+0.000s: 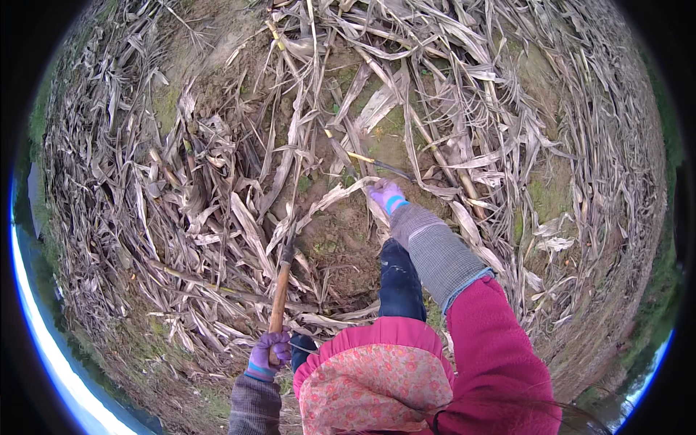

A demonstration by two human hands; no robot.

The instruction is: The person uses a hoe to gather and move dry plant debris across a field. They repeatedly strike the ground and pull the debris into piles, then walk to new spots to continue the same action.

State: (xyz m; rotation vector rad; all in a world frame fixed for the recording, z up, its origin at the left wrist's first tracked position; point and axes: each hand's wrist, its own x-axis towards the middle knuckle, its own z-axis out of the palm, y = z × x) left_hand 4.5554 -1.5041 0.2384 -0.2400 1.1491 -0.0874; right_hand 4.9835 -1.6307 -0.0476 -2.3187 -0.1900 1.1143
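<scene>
My left hand (269, 353), in a purple knit glove, is closed around the wooden handle (279, 299) of a long tool at the lower centre-left. A dark metal socket joins the handle's upper end; the tool's working end cannot be made out among the leaves. My right hand (385, 194), in a matching glove, is closed on a dry corn leaf (340, 194) near the middle of the view. The leaf runs from this hand down to the left, towards the tool. A yellowish cut stalk (361, 157) lies just above my right hand.
Dry corn stalks and leaves lie thickly at the left (201, 179) and right (462, 179). Bare brown soil (340, 239) shows between them, with small green plants here and there. My dark trouser leg (399, 283) stands below my right hand. Green growth edges the field.
</scene>
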